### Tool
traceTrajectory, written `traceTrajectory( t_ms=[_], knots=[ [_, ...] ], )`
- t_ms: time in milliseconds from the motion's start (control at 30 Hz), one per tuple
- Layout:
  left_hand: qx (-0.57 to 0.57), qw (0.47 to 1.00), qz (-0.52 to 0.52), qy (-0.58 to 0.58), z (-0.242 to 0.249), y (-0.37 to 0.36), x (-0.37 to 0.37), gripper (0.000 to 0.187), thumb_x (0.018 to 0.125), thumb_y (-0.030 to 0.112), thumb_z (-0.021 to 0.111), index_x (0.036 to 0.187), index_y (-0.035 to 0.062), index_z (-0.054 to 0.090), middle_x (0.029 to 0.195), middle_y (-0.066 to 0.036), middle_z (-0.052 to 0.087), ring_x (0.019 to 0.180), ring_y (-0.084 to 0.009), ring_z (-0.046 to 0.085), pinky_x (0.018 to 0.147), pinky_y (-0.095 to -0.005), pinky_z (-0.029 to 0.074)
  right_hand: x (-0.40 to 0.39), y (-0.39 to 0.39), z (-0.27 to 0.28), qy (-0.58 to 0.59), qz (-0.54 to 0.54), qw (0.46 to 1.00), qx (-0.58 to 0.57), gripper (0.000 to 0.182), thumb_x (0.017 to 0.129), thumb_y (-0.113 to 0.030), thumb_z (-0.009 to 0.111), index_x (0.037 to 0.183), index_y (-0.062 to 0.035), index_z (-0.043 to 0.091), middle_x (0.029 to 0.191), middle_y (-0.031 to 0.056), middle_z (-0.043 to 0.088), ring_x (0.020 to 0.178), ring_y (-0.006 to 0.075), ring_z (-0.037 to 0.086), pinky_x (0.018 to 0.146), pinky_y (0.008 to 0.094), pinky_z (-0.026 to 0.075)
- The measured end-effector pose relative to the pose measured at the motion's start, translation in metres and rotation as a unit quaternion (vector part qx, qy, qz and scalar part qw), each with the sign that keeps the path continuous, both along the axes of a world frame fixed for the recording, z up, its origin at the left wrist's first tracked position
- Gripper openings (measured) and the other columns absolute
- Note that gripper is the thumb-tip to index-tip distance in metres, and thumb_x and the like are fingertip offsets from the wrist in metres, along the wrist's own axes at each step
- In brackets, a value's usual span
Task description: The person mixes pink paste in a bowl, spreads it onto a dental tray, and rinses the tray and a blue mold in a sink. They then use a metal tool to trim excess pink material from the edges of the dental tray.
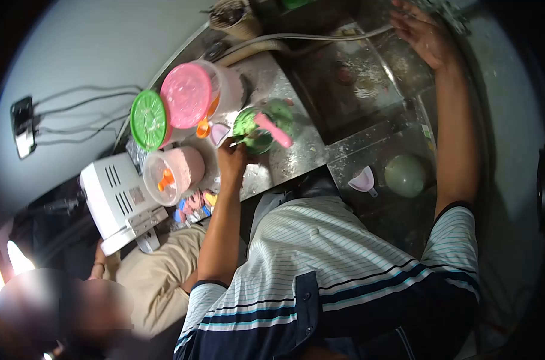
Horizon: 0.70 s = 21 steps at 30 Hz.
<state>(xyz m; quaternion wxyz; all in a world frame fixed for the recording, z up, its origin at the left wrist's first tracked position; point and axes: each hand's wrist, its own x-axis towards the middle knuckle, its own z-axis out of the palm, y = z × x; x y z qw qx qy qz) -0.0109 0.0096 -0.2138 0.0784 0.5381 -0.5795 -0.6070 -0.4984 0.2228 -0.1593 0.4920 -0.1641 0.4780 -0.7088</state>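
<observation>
Green lumps [245, 122] already in bowl [262, 143], centre of frame, apparently not smooth; pink spatula [275, 130] alongside. Left hand [231, 157] at bowl, grip unclear; right hand [425, 39] open, upper right. Tray [362, 180] unfilled.

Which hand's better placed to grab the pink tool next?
Left, probably. The left hand is beside the green material and close to the pink tool; the right hand is raised over the sink area. Whether the left already holds something is unclear.
</observation>
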Motion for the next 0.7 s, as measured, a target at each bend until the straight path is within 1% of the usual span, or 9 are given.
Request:
traceTrajectory(
  t_ms=[67,167,200,233,333,400,467,533,700],
  knots=[
    [-0.051,0.997,-0.029,-0.04,0.005,-0.012,0.01,0.026,0.09,0.005,0.051,0.11,-0.0112,0.055,0.076,-0.018,0.066,0.053,-0.0243,0.066,0.046,-0.0316,0.054,0.024,0.002,0.027,0.079,-0.035,0.993,-0.082,0.019,0.088,0.002,0.056,0.107,-0.0002,0.06,0.103,0.0131,0.066,0.101,0.0265,0.063,0.095,0.0398,0.048],
    [-0.065,0.996,-0.037,-0.057,0.008,-0.021,0.022,0.028,0.091,0.01,0.053,0.109,-0.012,0.055,0.072,-0.017,0.066,0.053,-0.0227,0.066,0.047,-0.0307,0.052,0.031,0.016,0.027,0.248,-0.124,0.949,0.15,0.028,0.098,-0.017,0.055,0.118,0.0014,0.058,0.086,0.0028,0.063,0.082,0.0109,0.062,0.071,0.0241,0.05],
    [-0.074,0.993,-0.045,-0.078,0.012,-0.02,0.02,0.03,0.092,0.013,0.055,0.109,-0.0123,0.056,0.07,-0.017,0.066,0.054,-0.0226,0.066,0.048,-0.0319,0.052,-0.014,0.045,-0.013,0.568,0.005,0.771,0.289,0.033,0.095,-0.02,0.059,0.119,0.0022,0.057,0.107,0.0146,0.068,0.104,0.023,0.065,0.09,0.0354,0.05],
    [-0.083,0.99,-0.052,-0.1,0.016,-0.018,0.02,0.033,0.092,0.016,0.056,0.109,-0.0126,0.056,0.068,-0.017,0.066,0.054,-0.0224,0.067,0.049,-0.0331,0.051,-0.014,0.05,-0.014,0.569,-0.002,0.769,0.292,0.033,0.095,-0.02,0.059,0.119,0.0022,0.057,0.107,0.0146,0.068,0.104,0.023,0.065,0.09,0.0354,0.05],
    [-0.389,0.841,-0.191,-0.324,0.049,-0.004,0.014,0.041,0.091,0.032,0.063,0.092,-0.009,0.065,0.066,-0.023,0.065,0.057,-0.0278,0.067,0.055,-0.0371,0.05,-0.011,0.059,0.004,0.693,-0.291,0.516,0.412,0.034,0.089,-0.023,0.063,0.111,0.0033,0.063,0.111,0.0252,0.064,0.106,0.0382,0.061,0.094,0.0418,0.048],
    [-0.397,0.823,-0.195,-0.357,0.106,0.018,-0.025,0.042,0.09,0.033,0.064,0.086,-0.0082,0.066,0.068,-0.024,0.066,0.059,-0.0288,0.068,0.056,-0.0368,0.05,0.005,0.053,0.036,0.668,-0.304,0.523,0.435,0.046,0.087,-0.011,0.059,0.128,0.0026,0.046,0.127,0.0264,0.051,0.119,0.0399,0.051,0.103,0.042,0.041],
    [-0.309,0.906,-0.207,-0.203,0.131,0.03,-0.039,0.04,0.09,0.033,0.064,0.08,-0.0055,0.066,0.068,-0.022,0.066,0.062,-0.0273,0.069,0.058,-0.037,0.05,0.01,0.052,0.035,0.64,-0.308,0.536,0.456,0.066,0.085,0.001,0.055,0.146,0.002,0.029,0.144,0.0277,0.038,0.131,0.0416,0.041,0.111,0.0423,0.035],
    [-0.263,0.924,-0.259,-0.1,0.134,0.038,-0.068,0.036,0.092,0.029,0.061,0.078,-0.0039,0.066,0.065,-0.017,0.064,0.06,-0.0249,0.066,0.056,-0.036,0.048,-0.006,0.051,0.01,0.724,-0.269,0.475,0.421,0.025,0.078,-0.001,0.057,0.1,0.0093,0.059,0.114,0.0272,0.055,0.114,0.0431,0.05,0.102,0.0458,0.04],
    [0.086,0.932,-0.343,0.08,0.105,0.046,-0.197,0.043,0.1,0.035,0.049,0.096,-0.0054,0.062,0.077,-0.014,0.066,0.07,-0.0244,0.065,0.068,-0.0359,0.051,-0.009,0.057,-0.016,0.771,-0.287,0.429,0.373,0.029,0.087,-0.018,0.063,0.106,0.0035,0.065,0.112,0.0243,0.065,0.108,0.0373,0.06,0.095,0.0422,0.048]
  ],
)
